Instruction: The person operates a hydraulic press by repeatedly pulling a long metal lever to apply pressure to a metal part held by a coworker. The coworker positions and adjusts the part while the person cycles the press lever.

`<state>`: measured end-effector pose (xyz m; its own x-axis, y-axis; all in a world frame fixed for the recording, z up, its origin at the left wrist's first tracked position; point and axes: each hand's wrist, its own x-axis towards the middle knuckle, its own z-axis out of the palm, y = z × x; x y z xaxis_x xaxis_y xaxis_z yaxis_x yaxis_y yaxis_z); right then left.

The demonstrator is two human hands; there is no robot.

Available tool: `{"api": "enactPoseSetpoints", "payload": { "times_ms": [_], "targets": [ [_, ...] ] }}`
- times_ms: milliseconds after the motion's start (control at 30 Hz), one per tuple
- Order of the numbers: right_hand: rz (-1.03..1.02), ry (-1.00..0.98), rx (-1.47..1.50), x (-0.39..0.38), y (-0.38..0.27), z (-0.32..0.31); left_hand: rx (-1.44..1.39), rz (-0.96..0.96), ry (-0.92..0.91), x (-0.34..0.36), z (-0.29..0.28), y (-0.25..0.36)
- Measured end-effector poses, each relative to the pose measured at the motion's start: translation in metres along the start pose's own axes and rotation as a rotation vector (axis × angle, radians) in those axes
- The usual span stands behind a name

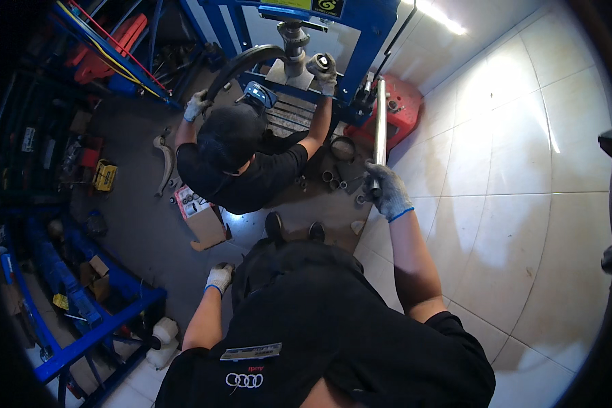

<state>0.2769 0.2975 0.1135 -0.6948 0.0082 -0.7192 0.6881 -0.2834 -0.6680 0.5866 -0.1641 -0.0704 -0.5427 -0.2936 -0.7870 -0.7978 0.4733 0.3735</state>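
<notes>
My right hand (pixel 387 194), in a grey work glove with a blue cuff, is wrapped round the lower end of a long metal pipe (pixel 381 129). The pipe rises as a lever from beside a red machine (pixel 402 105). Beside my leg hangs my left hand (pixel 220 277), gloved, its fingers curled and nothing visible in them. Ahead stands a blue shop press (pixel 374 41) with a metal ram (pixel 294 44). A crouching person (pixel 245 156) holds a curved black arm (pixel 241 66) under the ram with one gloved hand, while the other grips a small round part (pixel 323 62).
An open cardboard box (pixel 207 226) and a metal control arm (pixel 164 160) lie on the floor at left. Several metal rings (pixel 328 177) lie near the press. Blue racks (pixel 109 326) line the left side; a tiled wall (pixel 496 170) borders the right.
</notes>
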Motion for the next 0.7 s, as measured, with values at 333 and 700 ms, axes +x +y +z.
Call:
{"api": "enactPoseSetpoints", "payload": {
  "times_ms": [333, 700],
  "targets": [
    [0.017, 0.070, -0.027, -0.009, -0.006, 0.008, -0.006, 0.021, 0.009, 0.053, -0.014, -0.015],
    [0.033, 0.072, -0.050, -0.010, -0.006, 0.016, -0.625, -0.238, -0.093, 0.106, -0.020, -0.033]
  ]
}}
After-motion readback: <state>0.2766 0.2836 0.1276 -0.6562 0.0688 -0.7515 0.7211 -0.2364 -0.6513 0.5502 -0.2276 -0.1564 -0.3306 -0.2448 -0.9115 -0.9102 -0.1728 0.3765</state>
